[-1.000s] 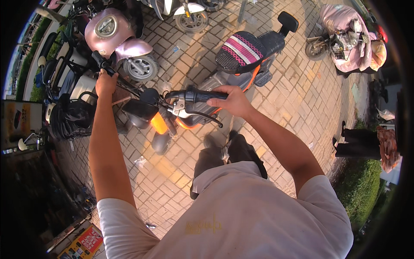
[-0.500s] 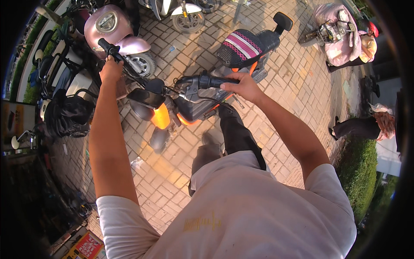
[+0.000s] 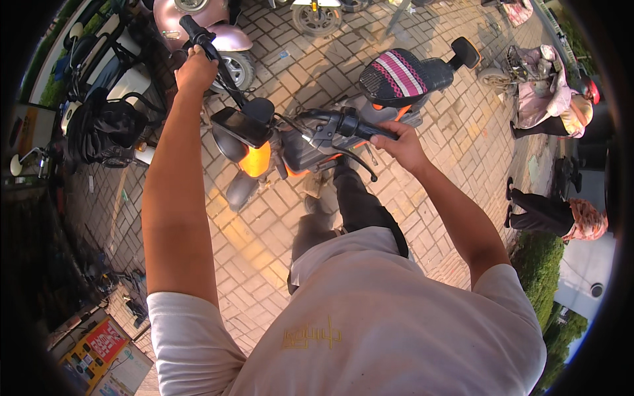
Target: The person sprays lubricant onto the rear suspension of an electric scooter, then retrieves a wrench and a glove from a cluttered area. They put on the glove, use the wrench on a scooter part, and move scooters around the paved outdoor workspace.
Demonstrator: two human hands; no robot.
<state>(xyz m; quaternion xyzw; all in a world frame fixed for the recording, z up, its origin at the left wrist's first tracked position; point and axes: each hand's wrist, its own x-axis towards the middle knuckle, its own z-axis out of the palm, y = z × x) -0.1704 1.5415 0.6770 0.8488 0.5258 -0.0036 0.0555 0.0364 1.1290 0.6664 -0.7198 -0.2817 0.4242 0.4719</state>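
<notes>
My left hand (image 3: pixel 197 70) is closed round the left handlebar grip (image 3: pixel 193 30) of an orange and black scooter (image 3: pixel 254 160), at the upper left. My right hand (image 3: pixel 404 145) is closed round the right grip (image 3: pixel 375 132), with its fingertips partly hidden and the brake lever (image 3: pixel 360 164) curving below it. A dark display or mirror housing (image 3: pixel 241 127) sits between the grips. The seat (image 3: pixel 403 78) has a black cover with pink and white stripes. My arms are stretched forward, and my dark-trousered legs stand beside the scooter.
A pink scooter (image 3: pixel 173 23) is parked beyond my left hand, dark scooters (image 3: pixel 99 125) at the left and a white one (image 3: pixel 314 16) at the top. At the right are a person (image 3: pixel 580 112) in a red helmet by a pink-covered scooter and another person (image 3: pixel 543 214) in dark trousers, near a hedge.
Both hands and the scooter have moved up and rightward in the view, my hands still on the grips. My legs have shifted. The people at the right have changed position.
</notes>
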